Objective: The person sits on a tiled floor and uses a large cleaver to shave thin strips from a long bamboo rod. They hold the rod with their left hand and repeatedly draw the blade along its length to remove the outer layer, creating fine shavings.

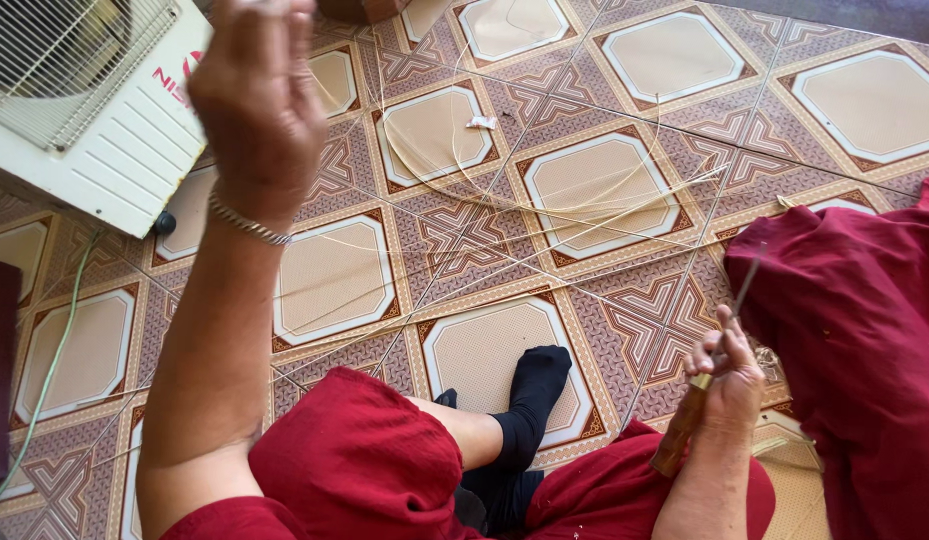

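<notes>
Knives: one, thin blade, wooden handle (697, 400), clasped by right hand (727, 368) | left hand (257, 95) raised near white fan (85, 100), pinching thin pale strips (545, 210) | one black sock (530, 395)

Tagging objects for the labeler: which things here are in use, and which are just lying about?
In use:
left hand, raised, pulling thin pale strips
right hand gripping a wooden-handled knife

Lying about:
white box fan
green cord
small white scrap
dark red cloth
</notes>
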